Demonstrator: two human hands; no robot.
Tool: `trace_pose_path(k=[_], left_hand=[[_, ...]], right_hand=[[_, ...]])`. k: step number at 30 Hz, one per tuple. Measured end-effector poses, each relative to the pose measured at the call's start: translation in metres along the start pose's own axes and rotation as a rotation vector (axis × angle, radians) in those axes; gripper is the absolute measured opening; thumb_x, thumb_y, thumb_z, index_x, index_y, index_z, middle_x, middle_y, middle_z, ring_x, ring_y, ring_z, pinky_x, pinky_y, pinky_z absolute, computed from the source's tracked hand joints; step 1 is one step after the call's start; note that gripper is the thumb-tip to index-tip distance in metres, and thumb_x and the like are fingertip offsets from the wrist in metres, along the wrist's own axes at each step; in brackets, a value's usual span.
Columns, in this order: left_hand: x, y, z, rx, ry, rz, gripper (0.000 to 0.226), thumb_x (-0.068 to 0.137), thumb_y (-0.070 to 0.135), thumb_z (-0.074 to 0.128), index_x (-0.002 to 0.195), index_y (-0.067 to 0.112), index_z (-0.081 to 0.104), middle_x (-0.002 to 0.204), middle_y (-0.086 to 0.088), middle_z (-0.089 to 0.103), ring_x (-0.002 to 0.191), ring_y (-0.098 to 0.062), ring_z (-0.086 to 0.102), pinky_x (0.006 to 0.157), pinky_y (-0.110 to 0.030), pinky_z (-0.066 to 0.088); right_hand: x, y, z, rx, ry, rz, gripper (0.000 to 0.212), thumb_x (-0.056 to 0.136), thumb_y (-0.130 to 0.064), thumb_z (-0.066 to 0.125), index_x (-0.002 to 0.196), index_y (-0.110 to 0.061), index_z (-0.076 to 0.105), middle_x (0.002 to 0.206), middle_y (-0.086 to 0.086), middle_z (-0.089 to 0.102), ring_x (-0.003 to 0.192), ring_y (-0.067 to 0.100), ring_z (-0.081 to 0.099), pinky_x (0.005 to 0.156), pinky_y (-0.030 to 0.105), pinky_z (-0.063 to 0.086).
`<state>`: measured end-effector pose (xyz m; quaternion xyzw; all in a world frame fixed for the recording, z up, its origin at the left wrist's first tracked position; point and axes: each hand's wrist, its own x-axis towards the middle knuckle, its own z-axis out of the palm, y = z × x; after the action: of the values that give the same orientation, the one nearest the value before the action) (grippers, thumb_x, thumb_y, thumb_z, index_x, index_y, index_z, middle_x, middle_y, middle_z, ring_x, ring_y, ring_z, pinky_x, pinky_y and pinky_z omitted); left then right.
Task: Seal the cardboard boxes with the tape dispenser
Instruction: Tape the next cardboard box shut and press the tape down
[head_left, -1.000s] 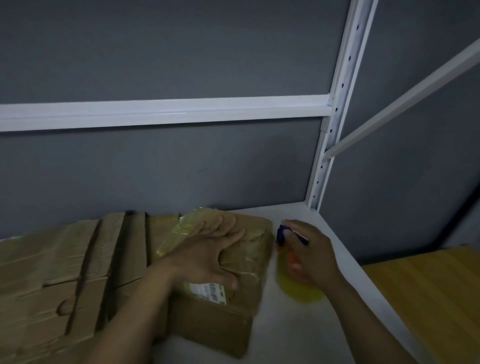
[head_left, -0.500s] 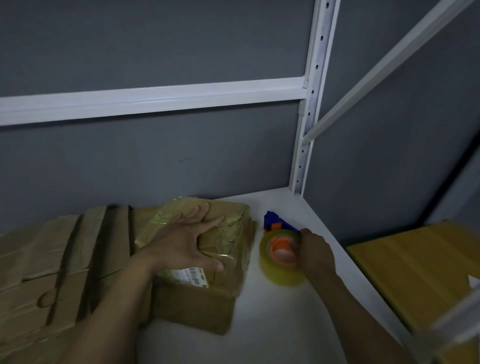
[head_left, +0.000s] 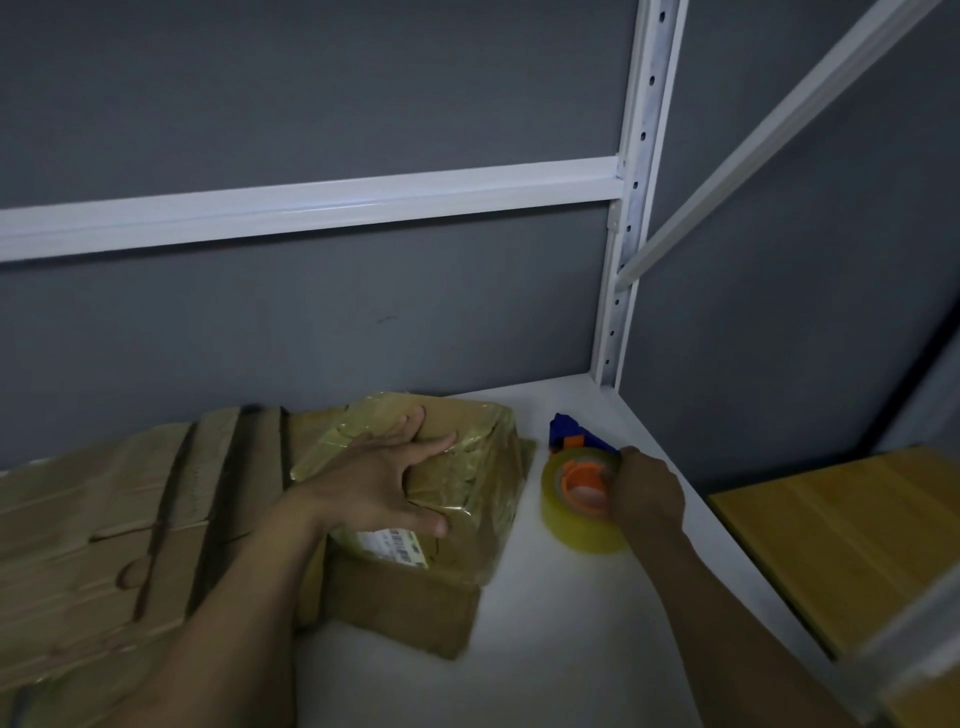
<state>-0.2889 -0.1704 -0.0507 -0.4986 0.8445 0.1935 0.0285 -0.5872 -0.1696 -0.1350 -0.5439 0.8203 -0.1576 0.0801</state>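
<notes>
Partly hidden tape dispenser (head_left: 571, 514) behind right hand (head_left: 649, 493); hold unclear

**Bare hands and forearms of a person at work, seen in dim light from a head-worn camera.**

The left hand (head_left: 379, 480) shows its back, with long, slender fingers (head_left: 431, 448) and a thumb (head_left: 434, 525) whose nail catches a little light at the tip. The right hand (head_left: 647, 491) appears only as a rounded shape of knuckles and wrist, its fingertips hidden from the camera. The left forearm (head_left: 234, 613) and the right forearm (head_left: 727, 623) are uncovered from the wrist to the lower edge of the picture, smooth and slim, widening toward the elbow. Finer detail on the right hand is too dark to tell.
</notes>
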Motion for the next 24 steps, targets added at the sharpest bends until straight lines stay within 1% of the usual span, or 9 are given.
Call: trace_pose_path(k=[2,4,5,6,8,10,17,21,24], left_hand=[[0.003,0.009,-0.005,0.006,-0.009,-0.041,0.093,0.06,0.09,0.043,0.143,0.057,0.018,0.162,0.007,0.001,0.148,-0.01,0.004,0.12,-0.041,0.012],[0.014,0.026,-0.007,-0.06,0.154,-0.085,0.088,0.064,0.088,0.034,0.137,0.039,0.043,0.149,0.005,0.04,0.134,-0.014,0.039,0.108,-0.037,0.035],[0.021,0.037,-0.007,-0.058,0.258,-0.096,0.09,0.063,0.089,0.034,0.132,0.033,0.048,0.138,0.005,0.05,0.126,-0.016,0.047,0.103,-0.035,0.039],[0.03,0.047,-0.004,-0.039,0.307,-0.101,0.092,0.064,0.09,0.037,0.135,0.031,0.044,0.139,0.003,0.048,0.129,-0.02,0.043,0.105,-0.036,0.036],[0.046,0.061,0.006,0.006,0.258,-0.097,0.096,0.074,0.084,0.043,0.152,0.036,0.014,0.16,0.006,0.014,0.148,-0.022,0.009,0.119,-0.045,0.014],[0.057,0.063,0.01,0.015,0.166,-0.111,0.093,0.08,0.076,0.044,0.152,0.043,-0.005,0.161,0.013,-0.01,0.148,-0.018,-0.016,0.12,-0.048,-0.004],[0.045,0.038,0.008,-0.047,0.177,-0.113,0.086,0.066,0.061,0.046,0.147,0.053,0.017,0.16,0.018,0.01,0.148,-0.006,-0.005,0.12,-0.044,-0.006],[0.04,0.036,0.012,-0.074,0.208,-0.122,0.085,0.067,0.058,0.046,0.146,0.053,0.017,0.159,0.021,0.008,0.147,-0.004,-0.008,0.119,-0.043,-0.01],[0.053,0.043,0.012,-0.067,0.265,-0.155,0.087,0.066,0.059,0.047,0.148,0.05,0.018,0.159,0.02,0.014,0.148,-0.008,-0.004,0.12,-0.047,-0.005]], right_hand=[[-0.004,0.002,0.003,-0.029,-0.005,-0.023,0.021,0.099,-0.019,0.043,0.116,-0.011,0.053,0.111,0.006,0.064,0.096,0.018,0.063,0.069,0.022,0.043],[-0.005,0.006,0.006,-0.04,-0.008,-0.047,0.019,0.099,-0.02,0.043,0.114,-0.012,0.052,0.109,0.004,0.064,0.094,0.017,0.063,0.069,0.022,0.044],[-0.005,0.008,0.006,-0.037,-0.008,-0.055,0.019,0.099,-0.021,0.043,0.113,-0.012,0.051,0.108,0.004,0.064,0.093,0.016,0.063,0.069,0.022,0.044],[-0.006,0.009,0.007,-0.034,-0.008,-0.06,0.019,0.099,-0.022,0.044,0.113,-0.012,0.051,0.108,0.003,0.064,0.092,0.016,0.063,0.07,0.022,0.044],[-0.007,0.011,0.006,-0.045,-0.008,-0.075,0.02,0.098,-0.023,0.045,0.114,-0.013,0.05,0.109,0.002,0.063,0.094,0.015,0.063,0.073,0.022,0.046],[-0.005,0.012,0.007,-0.045,0.005,-0.077,0.019,0.098,-0.022,0.044,0.114,-0.013,0.051,0.108,0.002,0.063,0.094,0.015,0.063,0.074,0.022,0.046],[0.021,0.009,0.005,-0.032,0.023,0.019,0.019,0.098,-0.023,0.044,0.108,-0.01,0.053,0.107,0.005,0.063,0.094,0.019,0.063,0.067,0.023,0.041],[0.042,0.015,-0.002,-0.037,0.004,0.058,0.025,0.097,-0.03,0.049,0.111,-0.01,0.054,0.107,0.005,0.062,0.094,0.019,0.063,0.065,0.023,0.04],[0.034,0.016,0.001,-0.03,0.029,0.016,0.019,0.099,-0.025,0.044,0.109,-0.011,0.052,0.104,0.004,0.062,0.09,0.017,0.063,0.063,0.022,0.041]])
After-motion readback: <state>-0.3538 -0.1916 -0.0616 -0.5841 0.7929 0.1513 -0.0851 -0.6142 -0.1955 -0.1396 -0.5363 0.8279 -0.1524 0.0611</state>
